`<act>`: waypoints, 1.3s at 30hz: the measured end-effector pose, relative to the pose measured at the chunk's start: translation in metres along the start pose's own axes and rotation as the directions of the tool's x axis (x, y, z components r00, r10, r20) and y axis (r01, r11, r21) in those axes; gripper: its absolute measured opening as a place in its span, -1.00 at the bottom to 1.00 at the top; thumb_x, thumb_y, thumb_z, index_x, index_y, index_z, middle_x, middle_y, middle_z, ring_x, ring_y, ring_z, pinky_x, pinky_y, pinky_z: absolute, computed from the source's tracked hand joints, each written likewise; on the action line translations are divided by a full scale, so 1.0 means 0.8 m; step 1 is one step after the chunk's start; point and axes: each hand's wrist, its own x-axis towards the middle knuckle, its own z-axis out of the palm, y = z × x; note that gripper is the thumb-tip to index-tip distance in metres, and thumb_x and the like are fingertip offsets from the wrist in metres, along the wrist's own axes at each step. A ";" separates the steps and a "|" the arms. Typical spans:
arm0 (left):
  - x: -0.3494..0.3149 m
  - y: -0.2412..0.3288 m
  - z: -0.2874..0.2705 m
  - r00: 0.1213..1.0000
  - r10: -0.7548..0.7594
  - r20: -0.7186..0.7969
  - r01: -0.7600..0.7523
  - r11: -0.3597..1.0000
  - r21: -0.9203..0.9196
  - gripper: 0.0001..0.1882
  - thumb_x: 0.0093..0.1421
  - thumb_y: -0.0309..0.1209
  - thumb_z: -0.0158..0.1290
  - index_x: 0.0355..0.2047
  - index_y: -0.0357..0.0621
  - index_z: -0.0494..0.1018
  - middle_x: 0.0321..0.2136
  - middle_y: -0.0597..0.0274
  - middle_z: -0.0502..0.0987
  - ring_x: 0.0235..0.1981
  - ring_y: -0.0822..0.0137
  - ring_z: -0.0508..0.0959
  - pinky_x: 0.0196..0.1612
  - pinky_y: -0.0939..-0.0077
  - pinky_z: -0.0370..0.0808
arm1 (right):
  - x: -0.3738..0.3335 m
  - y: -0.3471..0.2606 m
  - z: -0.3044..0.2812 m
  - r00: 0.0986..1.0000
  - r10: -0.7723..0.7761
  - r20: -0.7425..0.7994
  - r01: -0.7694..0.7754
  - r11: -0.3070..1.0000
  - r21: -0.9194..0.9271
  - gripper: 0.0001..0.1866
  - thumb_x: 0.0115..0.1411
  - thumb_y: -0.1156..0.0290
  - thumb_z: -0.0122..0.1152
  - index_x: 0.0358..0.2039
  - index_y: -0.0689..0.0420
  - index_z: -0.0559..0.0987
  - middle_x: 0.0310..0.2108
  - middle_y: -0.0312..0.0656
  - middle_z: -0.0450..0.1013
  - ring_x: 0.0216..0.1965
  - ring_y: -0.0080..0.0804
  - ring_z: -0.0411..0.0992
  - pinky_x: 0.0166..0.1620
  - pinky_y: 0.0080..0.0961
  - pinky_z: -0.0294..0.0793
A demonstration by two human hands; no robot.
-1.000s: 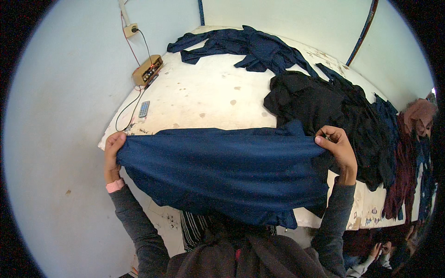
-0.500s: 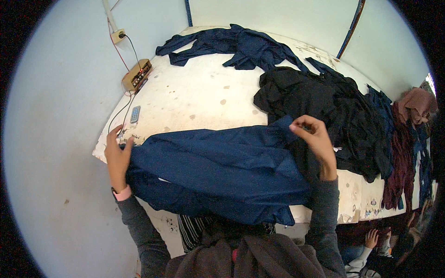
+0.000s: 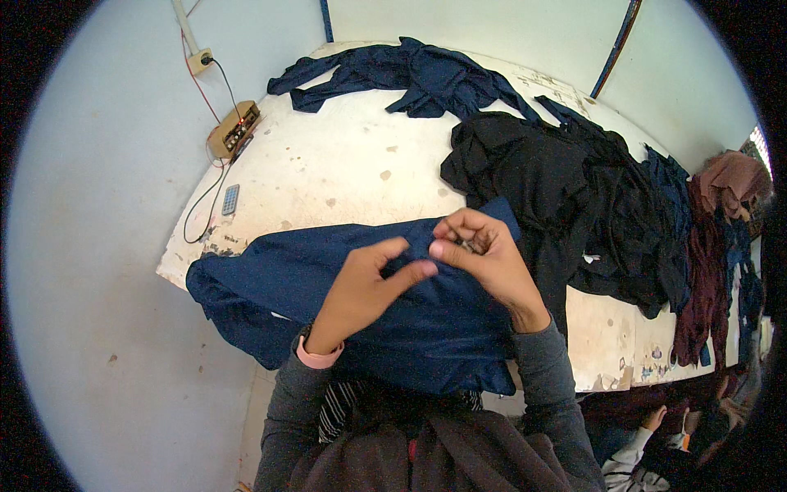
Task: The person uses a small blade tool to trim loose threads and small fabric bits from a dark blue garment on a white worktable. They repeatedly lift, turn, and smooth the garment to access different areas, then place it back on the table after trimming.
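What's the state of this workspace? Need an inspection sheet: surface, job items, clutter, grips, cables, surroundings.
Surface: white table, stained and worn in patches.
Job items: navy cloth lies rumpled across the near edge, overhanging it.
Clutter: black fabric pile right of centre; navy garment at the far side; remote control at left.
Grips: left grip over the navy cloth, thumb and forefinger apart; right grip beside it, fingers curled toward thumb, any hold unclear.
Cables: black cord runs from wall socket down to tan box.
Surroundings: pale wall at left; another person's sleeve at lower right.
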 end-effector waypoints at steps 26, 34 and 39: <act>-0.069 -0.045 -0.022 0.949 -0.093 -0.302 -0.189 0.597 -0.779 -0.80 0.46 -0.40 -0.09 0.03 -0.14 0.39 -0.06 0.23 0.53 -0.03 0.39 0.50 0.11 0.53 0.39 | -0.046 -0.005 0.026 1.000 0.027 -0.014 -0.030 0.967 -0.254 -0.82 0.15 0.41 0.46 -0.34 0.23 0.65 -0.53 -0.44 0.45 -0.46 -0.76 0.28 -0.39 -0.67 0.26; -0.087 -0.012 -0.017 0.940 -0.184 -0.287 -0.133 0.577 -0.806 -0.83 0.47 -0.35 -0.08 -0.04 -0.12 0.37 -0.15 0.30 0.52 -0.11 0.45 0.48 0.05 0.55 0.38 | -0.043 -0.023 0.059 0.845 -0.531 -0.061 0.331 0.610 -0.720 -0.68 -0.11 0.49 0.48 -0.26 0.02 0.71 -0.57 -0.32 0.43 -0.59 -0.51 0.34 -0.47 -0.57 0.21; -0.094 -0.025 -0.004 0.955 -0.056 -0.291 -0.136 0.789 -0.599 -0.75 0.47 -0.20 -0.05 -0.03 -0.07 0.28 -0.37 0.49 0.26 -0.31 0.61 0.22 -0.17 0.71 0.19 | -0.035 -0.024 0.080 0.751 -0.656 0.082 0.410 0.365 -0.836 -0.71 -0.19 0.55 0.38 -0.37 -0.01 0.70 -0.63 -0.38 0.38 -0.67 -0.48 0.28 -0.49 -0.52 0.11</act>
